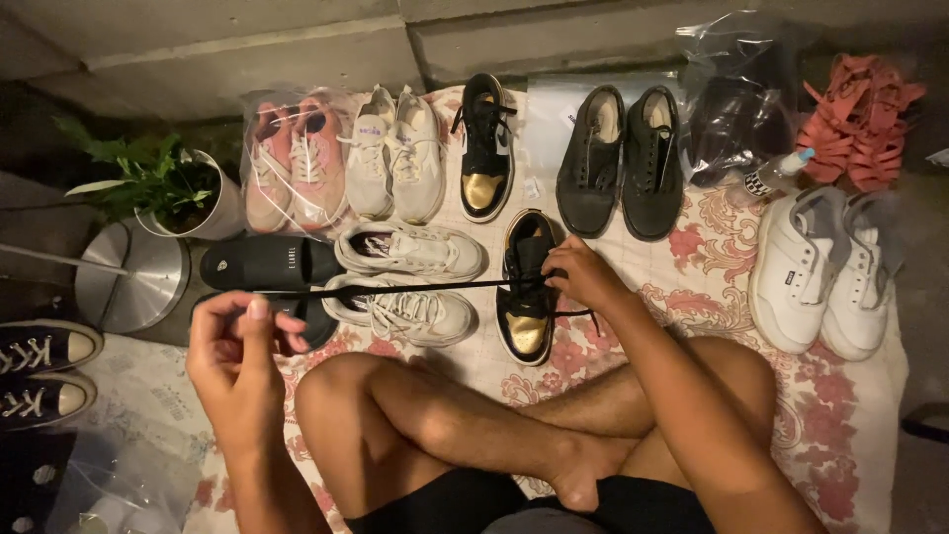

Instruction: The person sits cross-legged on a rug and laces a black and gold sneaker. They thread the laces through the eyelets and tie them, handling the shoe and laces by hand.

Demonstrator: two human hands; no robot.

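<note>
1. The light is dim and warm, falling from above in front of me; the middle of the cloth (722, 247) is the brightest part.
2. The corners fall off into dark: the lower left around the dark sneakers (40, 371) and the right edge are nearly black.
3. My legs (474, 415) throw a soft shadow toward my lap.
4. Glare shows on the plastic bags (736, 59), the metal lid (133, 272) and the gold toe of the shoe (524, 331).
5. My left hand (237, 361) is close and slightly soft; my right hand (583, 277) is sharper.
6. The wall lines at the top bow, a wide-lens bend.
7. Fine grain sits in the shadows.
</note>
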